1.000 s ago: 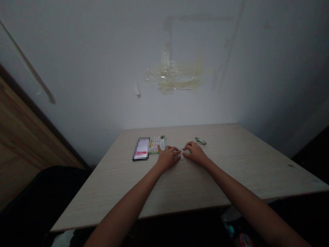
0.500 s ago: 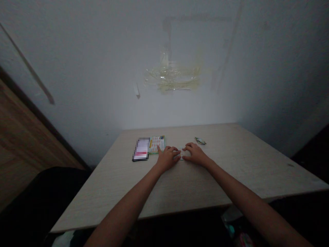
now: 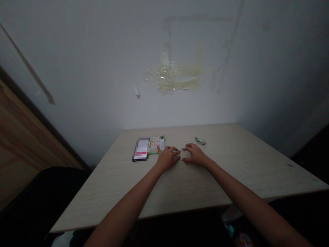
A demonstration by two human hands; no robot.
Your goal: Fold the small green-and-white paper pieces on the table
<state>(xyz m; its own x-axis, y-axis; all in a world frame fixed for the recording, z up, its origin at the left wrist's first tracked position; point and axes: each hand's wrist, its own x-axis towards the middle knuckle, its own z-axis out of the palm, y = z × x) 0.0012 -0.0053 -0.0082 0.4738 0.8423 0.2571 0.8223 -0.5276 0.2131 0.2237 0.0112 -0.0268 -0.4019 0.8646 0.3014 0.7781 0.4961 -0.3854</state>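
Note:
A small whitish piece of paper (image 3: 181, 155) lies on the table between my two hands, mostly covered by fingers. From its left side, my left hand (image 3: 168, 158) holds it under bent fingertips, the thumb near its lower edge. On the other side my right hand (image 3: 196, 154) grips it with a curved index finger and thumb, a gap showing between those two digits. What is printed on the paper is too small to tell. A printed booklet (image 3: 157, 143) with a green border lies just beyond my left hand.
A phone (image 3: 141, 149) with a lit, blurred screen lies left of the booklet. Past my right hand rests a small crumpled wrapper-like item (image 3: 200, 140). The pale wooden table (image 3: 231, 144) meets a wall with peeling tape (image 3: 177, 80) at its back edge.
My right hand has shifted very slightly, its index finger and thumb now a little further apart at the paper. My left hand stays in place.

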